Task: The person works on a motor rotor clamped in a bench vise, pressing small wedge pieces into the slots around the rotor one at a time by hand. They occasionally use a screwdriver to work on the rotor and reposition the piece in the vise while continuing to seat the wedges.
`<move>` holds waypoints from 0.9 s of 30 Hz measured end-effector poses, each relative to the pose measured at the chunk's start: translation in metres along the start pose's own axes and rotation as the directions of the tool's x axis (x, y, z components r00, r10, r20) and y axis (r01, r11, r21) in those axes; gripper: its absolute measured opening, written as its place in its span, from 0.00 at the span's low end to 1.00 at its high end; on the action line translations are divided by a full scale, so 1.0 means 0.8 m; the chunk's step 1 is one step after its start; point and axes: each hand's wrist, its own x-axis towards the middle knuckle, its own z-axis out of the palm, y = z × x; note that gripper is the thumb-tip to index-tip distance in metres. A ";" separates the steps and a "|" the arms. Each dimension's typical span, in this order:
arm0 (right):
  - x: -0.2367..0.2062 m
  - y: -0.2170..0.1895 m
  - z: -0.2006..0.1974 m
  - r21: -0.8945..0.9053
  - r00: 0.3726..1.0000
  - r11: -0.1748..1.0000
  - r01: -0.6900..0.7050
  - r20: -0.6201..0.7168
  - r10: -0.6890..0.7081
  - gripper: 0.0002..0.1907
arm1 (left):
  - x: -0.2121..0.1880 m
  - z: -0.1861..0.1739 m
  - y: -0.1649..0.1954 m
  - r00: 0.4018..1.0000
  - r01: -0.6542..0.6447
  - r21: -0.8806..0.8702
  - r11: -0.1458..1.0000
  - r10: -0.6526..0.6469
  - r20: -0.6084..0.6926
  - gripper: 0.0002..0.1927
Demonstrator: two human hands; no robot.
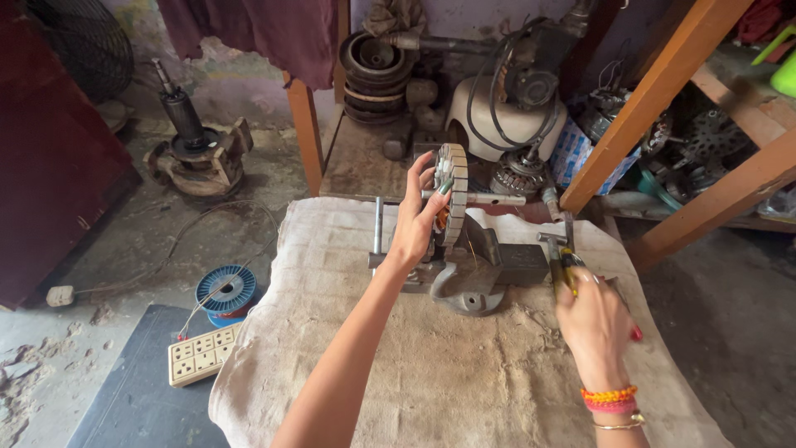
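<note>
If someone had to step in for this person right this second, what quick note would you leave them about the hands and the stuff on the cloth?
Left hand: gripping the round slotted metal motor core, which stands on edge on a shaft at the grey bench vise.
Right hand: holding a small hammer by its yellow-and-black handle, head up, just right of the vise.
Vise sits on a sack cloth covering the table.
On the floor to the left: a blue spool of wire and a white power strip.
Done: core is mounted and steadied. Whether it has been struck yet can't be told.
</note>
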 end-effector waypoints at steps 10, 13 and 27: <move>0.032 -0.175 -0.025 0.900 0.924 0.402 0.170 -0.004 -0.383 0.17 | 0.001 0.000 0.001 0.999 -0.032 -0.042 0.999 0.033 0.019 0.39; 0.042 -0.184 -0.020 0.923 0.926 0.331 0.198 -0.066 -0.371 0.15 | 0.002 -0.001 -0.001 0.999 -0.014 -0.064 0.998 0.016 0.028 0.39; 0.074 -0.174 0.003 0.429 0.690 0.545 0.720 -0.368 -0.623 0.32 | 0.002 -0.004 -0.006 0.999 0.004 -0.038 0.999 -0.003 0.046 0.42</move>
